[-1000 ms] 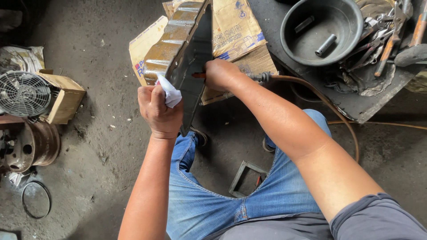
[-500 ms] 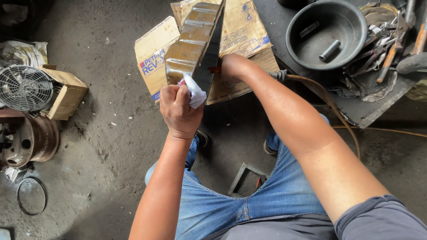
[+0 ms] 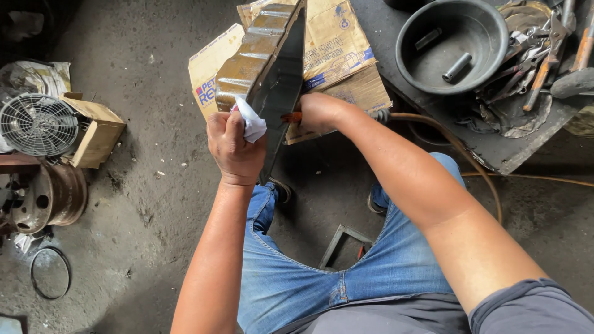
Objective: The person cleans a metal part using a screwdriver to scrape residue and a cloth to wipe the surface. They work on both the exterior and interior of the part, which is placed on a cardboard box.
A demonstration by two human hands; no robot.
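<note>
The left hand [image 3: 235, 148] clenched a white rag [image 3: 250, 124] against the upright metal pan [image 3: 266, 62], while the right hand [image 3: 318, 112] curled around a hose nozzle [image 3: 291, 117].

Under me is a stained, gritty concrete floor [image 3: 142, 185]. Flattened cardboard sheets [image 3: 340, 55] lie on it ahead of my knees. To my left a small wire-guarded fan [image 3: 37, 124] rests beside a cardboard box [image 3: 96, 133], with a rusty wheel rim [image 3: 46, 198] and a thin metal ring [image 3: 51, 272] nearer me. A square metal frame [image 3: 343, 244] lies between my feet. To my right a dark board [image 3: 507, 142] carries a black basin [image 3: 455, 43] and greasy hand tools [image 3: 544, 62].
</note>
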